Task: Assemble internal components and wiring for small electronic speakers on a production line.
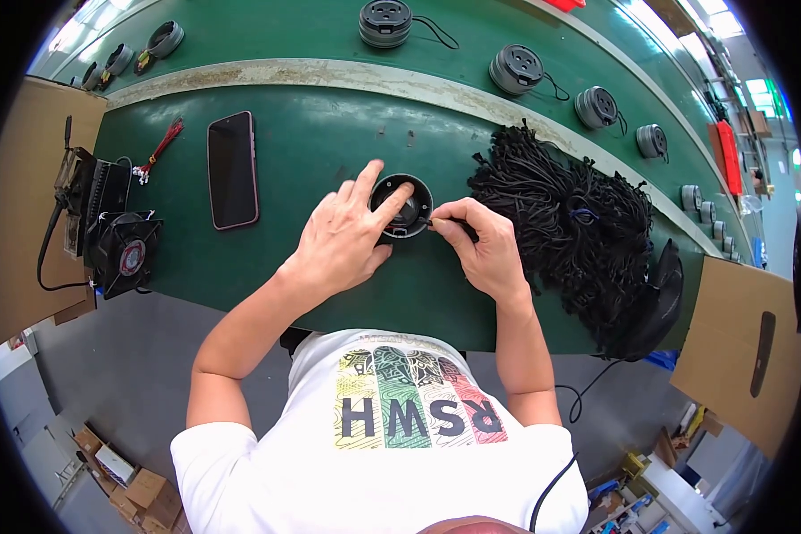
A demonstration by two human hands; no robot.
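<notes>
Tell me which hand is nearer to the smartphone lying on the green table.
Left. The left hand rests on the round black part, just right of the smartphone. The right hand is on the far side of that part, beside the pile of black cords.

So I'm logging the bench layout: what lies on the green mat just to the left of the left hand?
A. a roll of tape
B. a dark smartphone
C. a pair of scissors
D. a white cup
B: a dark smartphone lies flat on the green mat, left of the left hand, which rests on the round black part.
</notes>
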